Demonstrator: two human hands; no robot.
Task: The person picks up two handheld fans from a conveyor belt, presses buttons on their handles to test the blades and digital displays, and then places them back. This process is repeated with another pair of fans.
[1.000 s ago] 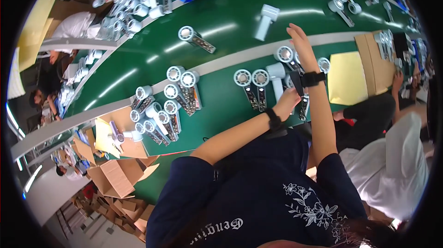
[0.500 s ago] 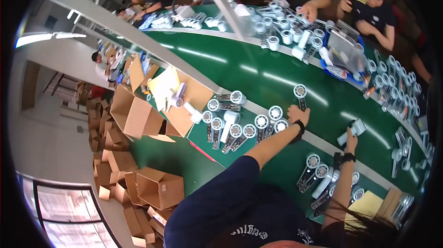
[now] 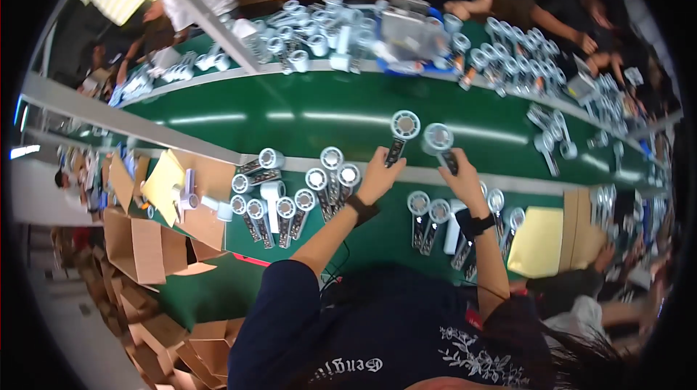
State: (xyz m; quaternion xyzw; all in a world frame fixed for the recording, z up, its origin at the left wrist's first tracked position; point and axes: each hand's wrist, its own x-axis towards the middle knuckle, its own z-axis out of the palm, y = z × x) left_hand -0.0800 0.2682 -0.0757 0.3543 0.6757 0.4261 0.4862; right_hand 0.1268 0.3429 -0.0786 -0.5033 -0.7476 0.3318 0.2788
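Two fans [image 3: 405,126] [image 3: 438,138], one per grip [image 3: 382,176] [image 3: 466,183]

Both grasped handheld fans [image 3: 405,125] are pale blue with dark handles [image 3: 394,152]; the conveyor belt [image 3: 305,129] is green; the navy shirt [image 3: 392,317] has white flowers.

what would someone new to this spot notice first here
Probably the two pale fans held up side by side over the green strip: one fan in the left hand, another fan in the right hand. Next, perhaps, the crowd of similar fans along the far side, and the open cardboard box at the lower left.
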